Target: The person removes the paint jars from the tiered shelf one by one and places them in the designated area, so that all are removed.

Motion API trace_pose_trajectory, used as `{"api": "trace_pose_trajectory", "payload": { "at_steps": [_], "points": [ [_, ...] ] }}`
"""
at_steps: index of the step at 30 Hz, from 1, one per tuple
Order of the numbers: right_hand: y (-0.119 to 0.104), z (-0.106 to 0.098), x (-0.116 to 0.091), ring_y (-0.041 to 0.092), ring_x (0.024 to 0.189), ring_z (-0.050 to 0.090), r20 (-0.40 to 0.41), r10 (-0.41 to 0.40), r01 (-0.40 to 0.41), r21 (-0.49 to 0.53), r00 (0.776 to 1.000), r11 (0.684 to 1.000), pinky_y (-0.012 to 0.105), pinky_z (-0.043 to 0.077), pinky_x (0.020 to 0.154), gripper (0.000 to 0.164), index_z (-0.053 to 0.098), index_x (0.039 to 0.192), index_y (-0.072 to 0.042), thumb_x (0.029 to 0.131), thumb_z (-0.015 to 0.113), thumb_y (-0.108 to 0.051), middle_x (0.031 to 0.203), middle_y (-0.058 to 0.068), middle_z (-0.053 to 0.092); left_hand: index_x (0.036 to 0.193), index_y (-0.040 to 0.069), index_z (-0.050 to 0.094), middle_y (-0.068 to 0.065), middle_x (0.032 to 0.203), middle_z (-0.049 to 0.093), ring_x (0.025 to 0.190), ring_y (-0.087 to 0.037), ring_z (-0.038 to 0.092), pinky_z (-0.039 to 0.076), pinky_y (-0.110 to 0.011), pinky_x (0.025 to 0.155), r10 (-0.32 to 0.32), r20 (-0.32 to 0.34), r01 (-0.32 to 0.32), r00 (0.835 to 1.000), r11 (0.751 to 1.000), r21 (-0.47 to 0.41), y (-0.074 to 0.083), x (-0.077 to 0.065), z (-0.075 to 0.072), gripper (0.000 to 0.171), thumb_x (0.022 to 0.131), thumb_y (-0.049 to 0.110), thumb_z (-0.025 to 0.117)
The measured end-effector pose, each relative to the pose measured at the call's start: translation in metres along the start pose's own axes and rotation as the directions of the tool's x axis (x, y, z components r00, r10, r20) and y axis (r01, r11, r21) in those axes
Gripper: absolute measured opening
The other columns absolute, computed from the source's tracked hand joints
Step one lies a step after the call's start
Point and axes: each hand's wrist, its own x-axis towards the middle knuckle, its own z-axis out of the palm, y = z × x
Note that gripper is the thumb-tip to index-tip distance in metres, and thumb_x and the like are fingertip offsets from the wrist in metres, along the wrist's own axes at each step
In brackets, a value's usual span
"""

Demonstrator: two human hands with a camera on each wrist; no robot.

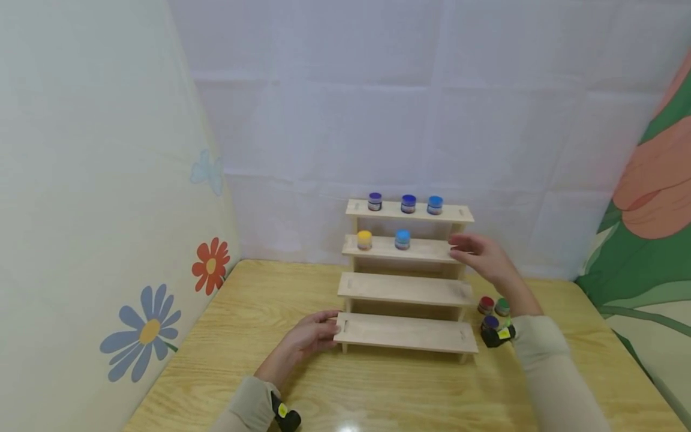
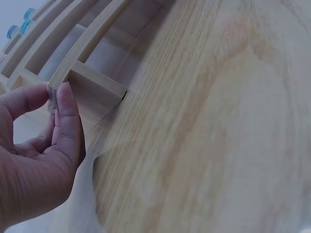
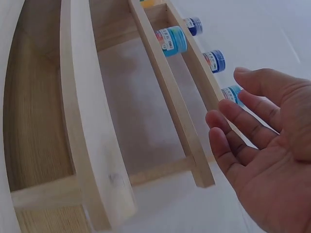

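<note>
A stepped wooden display shelf (image 1: pixel 406 331) stands on the table. My left hand (image 1: pixel 310 335) pinches the left end of its lowest board between thumb and fingers, as the left wrist view (image 2: pixel 43 145) also shows. Beside the right end of the second board from the top, my right hand (image 1: pixel 480 255) is held up with relaxed fingers and nothing in them. A yellow paint jar (image 1: pixel 364 240) and a light blue paint jar (image 1: pixel 402 240) sit on that board. Along the top board are a purple jar (image 1: pixel 375 201), a dark blue jar (image 1: pixel 408 204) and a blue jar (image 1: pixel 435 205).
On the table right of the shelf, near my right forearm, are a red jar (image 1: pixel 486 305), a green jar (image 1: pixel 502 307) and a dark jar (image 1: pixel 490 323). White cloth (image 1: pixel 335 132) hangs behind. Flower-printed panels rise at the left (image 1: pixel 108 210) and right (image 1: pixel 655 198).
</note>
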Motion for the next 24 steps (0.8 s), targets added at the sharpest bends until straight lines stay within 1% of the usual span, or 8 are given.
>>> {"api": "trace_pose_trajectory", "payload": {
  "at_steps": [2,5,9,13,15,19,24],
  "points": [
    [-0.001,0.004,0.005,0.036,0.122,0.058,0.004,-0.001,0.001,0.003,1.0,1.0,0.02,0.049,0.091,0.046,0.055,0.138,0.004,0.099,0.066,-0.018,0.136,0.023,0.06,0.151,-0.009,0.032,-0.005,0.109,0.064,0.087,-0.012,0.067,0.057,-0.024,0.07,0.002,0.004,-0.002,1.0,1.0,-0.002,0.0,0.0,0.0,0.062,0.096,0.001,0.06],
    [-0.003,0.01,0.013,0.035,0.12,0.06,0.003,-0.005,0.005,-0.005,1.0,1.0,0.025,0.05,0.093,0.043,0.057,0.137,0.004,0.099,0.066,-0.015,0.134,0.025,0.061,0.151,-0.01,0.033,-0.005,0.109,0.065,0.087,-0.012,0.067,0.057,-0.024,0.069,0.005,0.004,-0.005,1.0,1.0,-0.001,-0.001,0.001,0.0,0.062,0.096,0.001,0.06],
    [-0.006,0.018,0.021,0.035,0.12,0.059,0.007,0.0,0.0,0.008,1.0,1.0,0.034,0.05,0.098,0.043,0.057,0.136,0.004,0.099,0.066,-0.015,0.133,0.027,0.061,0.151,-0.01,0.033,-0.005,0.108,0.064,0.086,-0.012,0.067,0.057,-0.024,0.069,0.005,-0.001,-0.005,1.0,1.0,-0.004,-0.001,0.002,0.0,0.062,0.096,0.001,0.06],
    [-0.01,0.025,0.029,0.037,0.124,0.057,0.021,0.023,-0.023,0.021,1.0,0.999,0.045,0.047,0.104,0.044,0.056,0.137,0.003,0.099,0.066,-0.016,0.134,0.026,0.06,0.151,-0.01,0.033,-0.005,0.108,0.064,0.086,-0.012,0.067,0.057,-0.023,0.069,0.002,-0.007,-0.002,1.0,1.0,-0.002,-0.001,0.001,0.0,0.063,0.095,0.001,0.06],
    [-0.011,0.028,0.033,0.038,0.125,0.056,0.025,0.029,-0.029,0.017,0.999,0.999,0.048,0.045,0.107,0.043,0.056,0.137,0.002,0.099,0.066,-0.016,0.135,0.025,0.06,0.151,-0.01,0.033,-0.005,0.109,0.064,0.086,-0.012,0.067,0.057,-0.023,0.069,0.001,-0.008,-0.001,1.0,1.0,0.001,-0.001,0.001,0.0,0.063,0.095,0.001,0.06],
    [-0.012,0.035,0.041,0.038,0.126,0.056,0.031,0.035,-0.036,0.023,0.999,0.999,0.05,0.044,0.108,0.042,0.057,0.137,0.002,0.099,0.066,-0.016,0.135,0.023,0.061,0.15,-0.011,0.033,-0.006,0.109,0.063,0.085,-0.012,0.067,0.057,-0.023,0.069,-0.001,-0.005,0.001,1.0,1.0,0.002,-0.001,0.001,0.0,0.063,0.095,0.0,0.06],
    [-0.015,0.043,0.05,0.037,0.126,0.056,0.031,0.048,-0.05,0.051,0.998,0.997,0.049,0.045,0.107,0.043,0.057,0.137,0.0,0.099,0.067,-0.016,0.135,0.021,0.06,0.15,-0.011,0.033,-0.006,0.109,0.063,0.085,-0.012,0.067,0.058,-0.023,0.069,-0.003,-0.003,0.003,1.0,1.0,-0.002,-0.002,0.002,0.0,0.062,0.095,-0.001,0.06]
  ]
}}
